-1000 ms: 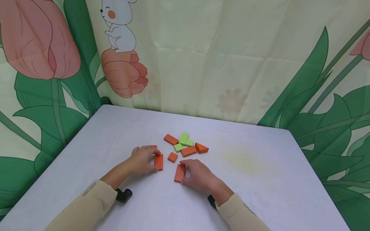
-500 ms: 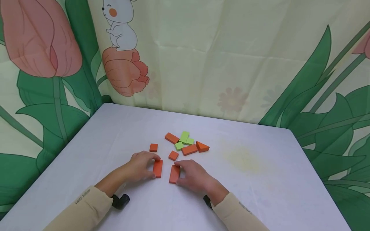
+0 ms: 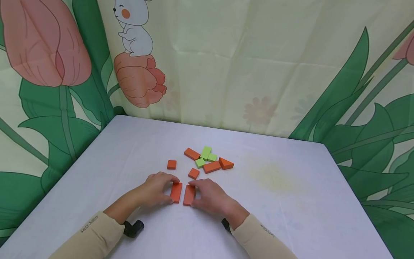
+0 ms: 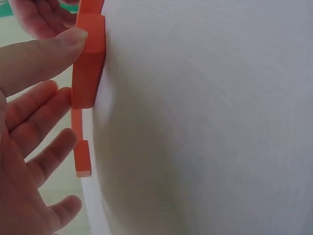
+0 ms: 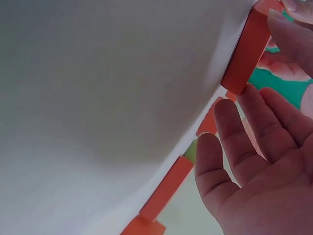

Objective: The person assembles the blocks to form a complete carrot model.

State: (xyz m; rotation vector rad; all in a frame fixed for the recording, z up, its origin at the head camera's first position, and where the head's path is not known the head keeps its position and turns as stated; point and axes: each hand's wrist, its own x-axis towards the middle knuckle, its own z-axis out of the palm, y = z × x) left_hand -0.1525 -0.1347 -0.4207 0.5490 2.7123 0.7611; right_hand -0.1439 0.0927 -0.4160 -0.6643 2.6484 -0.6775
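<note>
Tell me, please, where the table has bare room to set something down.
Bare room lies between the orange wedge and the right edge of the table, and between the leftmost square block and the left edge. It's crowded around the green blocks; only a narrow gap parts the held bricks.

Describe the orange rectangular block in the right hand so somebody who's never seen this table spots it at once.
On the white table, find the bare left hand and bare right hand facing each other. The right hand pinches the orange rectangular block by its ends. A narrow gap separates it from its orange rectangular neighbour, which the left hand holds instead.
</note>
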